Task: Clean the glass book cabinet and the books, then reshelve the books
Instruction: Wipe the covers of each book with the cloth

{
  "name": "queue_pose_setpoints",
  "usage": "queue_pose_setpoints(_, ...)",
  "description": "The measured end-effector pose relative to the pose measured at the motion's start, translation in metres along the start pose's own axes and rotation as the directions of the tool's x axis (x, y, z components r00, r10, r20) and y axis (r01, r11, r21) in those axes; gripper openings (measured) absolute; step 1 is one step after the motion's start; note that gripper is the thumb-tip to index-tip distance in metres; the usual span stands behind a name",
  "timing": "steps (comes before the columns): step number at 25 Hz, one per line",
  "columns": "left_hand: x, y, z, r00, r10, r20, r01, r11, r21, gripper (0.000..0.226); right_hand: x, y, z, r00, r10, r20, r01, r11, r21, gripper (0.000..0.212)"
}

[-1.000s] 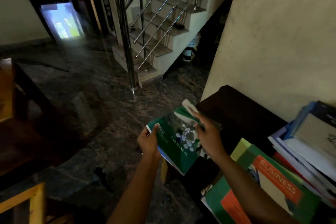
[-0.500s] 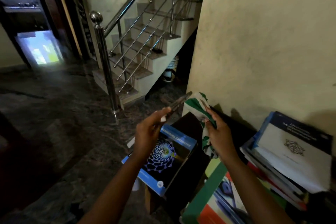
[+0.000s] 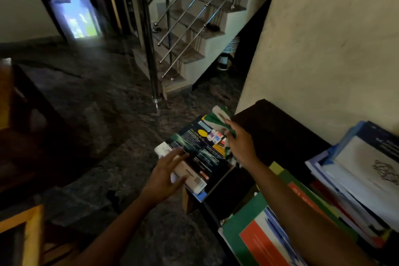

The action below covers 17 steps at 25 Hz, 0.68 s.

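The right hand [image 3: 240, 147] has its fingers bunched round a green-and-white cloth [image 3: 212, 115] and presses it to the far corner of a dark-covered book [image 3: 200, 149], so the step in hand looks to be wiping that cover. The left hand [image 3: 168, 173] is spread flat with straight fingers, gripping nothing. It lies against the book's near edge, I judge to steady it so the cloth cannot push it away.

The book lies flat on the corner of the dark worktop [image 3: 280, 136]. Its left side seems to hang past the edge over the floor, though the dim light leaves that unsure.

The cover carries a yellow oval, a pale blue panel and blocks of small white print, all too blurred to read. The dark print on the white strip under the left fingers is also unreadable.

A green book with an orange panel [image 3: 254, 242] lies under the right forearm, which cuts off its lettering. A pile of books [image 3: 367, 175] leans by the wall, waiting within reach, and the top one shows a line-drawn geometric figure. The glass cabinet is not in view
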State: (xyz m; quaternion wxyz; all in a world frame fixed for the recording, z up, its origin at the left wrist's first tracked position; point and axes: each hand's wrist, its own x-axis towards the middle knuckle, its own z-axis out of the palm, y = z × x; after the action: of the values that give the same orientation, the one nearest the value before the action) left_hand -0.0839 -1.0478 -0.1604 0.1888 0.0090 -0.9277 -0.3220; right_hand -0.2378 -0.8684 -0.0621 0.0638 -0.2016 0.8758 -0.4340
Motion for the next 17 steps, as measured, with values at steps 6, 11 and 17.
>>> queue_pose_setpoints(6, 0.036, 0.025, -0.015, 0.456, -0.862, 0.223, 0.462, 0.015, -0.887, 0.044, 0.051, 0.04, 0.06, 0.976, -0.058, 0.209, 0.159, 0.846, -0.509, 0.054)
queue_pose_setpoints(11, 0.03, 0.021, -0.021, 0.479, -0.81, 0.339, 0.389, -0.15, -0.909, 0.054, -0.018, 0.017, 0.105, 0.926, -0.244, 0.288, 0.355, 0.821, -0.447, 0.049)
queue_pose_setpoints(17, 0.026, 0.007, -0.035, 0.499, -0.763, 0.411, 0.441, -0.184, -0.878, 0.061, -0.087, -0.008, 0.112, 0.831, -0.321, 0.455, 0.448, 0.87, -0.205, 0.058)
